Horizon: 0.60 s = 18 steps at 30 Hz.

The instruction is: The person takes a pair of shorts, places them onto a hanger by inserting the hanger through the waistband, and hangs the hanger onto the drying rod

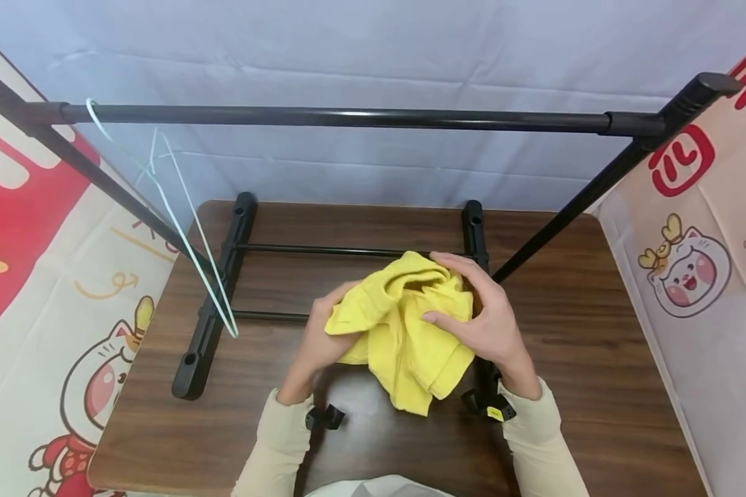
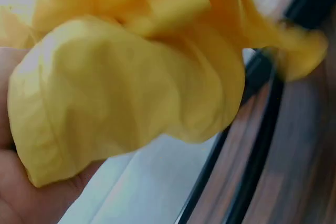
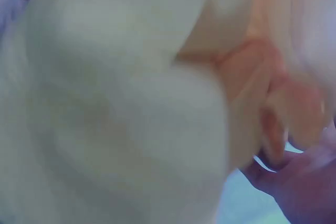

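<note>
A bunched yellow cloth [image 1: 404, 331] with loose folds hangs between both hands above the table. At its left side my left hand [image 1: 326, 335] grips it, the fingers partly hidden under a fold. My right hand [image 1: 491, 314] holds the cloth's right side, thumb in front and fingers over the far upper edge. In the left wrist view, the yellow cloth [image 2: 121, 87] fills much of the picture and lies over the left palm. The right wrist view is blurred, with pale folds of cloth [image 3: 121, 103] close to the camera.
A black rack stands on the brown wooden table [image 1: 597, 386], its top bar [image 1: 348, 117] crossing beyond the hands. A pale wire hanger [image 1: 180, 221] hangs at the bar's left end. Lower rods [image 1: 323, 249] join the rack's two feet. Printed sheets [image 1: 684, 276] flank the table.
</note>
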Motion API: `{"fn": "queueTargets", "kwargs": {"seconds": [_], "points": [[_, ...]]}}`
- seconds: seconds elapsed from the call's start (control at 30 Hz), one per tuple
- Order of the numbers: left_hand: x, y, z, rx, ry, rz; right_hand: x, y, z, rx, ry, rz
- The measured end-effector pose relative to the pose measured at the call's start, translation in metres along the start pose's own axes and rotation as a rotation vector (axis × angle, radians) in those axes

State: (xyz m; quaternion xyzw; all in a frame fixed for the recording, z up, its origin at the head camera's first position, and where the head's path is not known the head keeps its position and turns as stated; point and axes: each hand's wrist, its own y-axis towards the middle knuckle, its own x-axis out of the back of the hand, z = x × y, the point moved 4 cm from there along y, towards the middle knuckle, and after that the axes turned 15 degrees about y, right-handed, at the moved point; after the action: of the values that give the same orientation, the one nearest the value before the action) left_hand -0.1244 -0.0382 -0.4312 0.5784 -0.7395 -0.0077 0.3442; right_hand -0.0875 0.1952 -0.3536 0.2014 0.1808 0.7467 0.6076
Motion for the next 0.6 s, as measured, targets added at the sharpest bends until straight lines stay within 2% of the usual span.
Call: {"fn": "queueTargets", "kwargs": {"seconds": [0.17,0.3,0.47,0.6], "points": [[0.018,0.002,0.007,0.093,-0.152,-0.055,0.014,-0.002,0.003,-0.073,-0.026,-0.011],[0.032,0.004,0.011,0.132,-0.22,-0.095,0.023,-0.006,0.002,-0.103,-0.028,-0.011],[0.046,0.003,0.016,0.099,-0.225,-0.105,0.04,-0.009,-0.008,-0.022,0.107,-0.015],[0.047,-0.001,0.019,0.043,-0.332,-0.026,0.044,-0.004,-0.014,0.034,0.262,0.022]]}}
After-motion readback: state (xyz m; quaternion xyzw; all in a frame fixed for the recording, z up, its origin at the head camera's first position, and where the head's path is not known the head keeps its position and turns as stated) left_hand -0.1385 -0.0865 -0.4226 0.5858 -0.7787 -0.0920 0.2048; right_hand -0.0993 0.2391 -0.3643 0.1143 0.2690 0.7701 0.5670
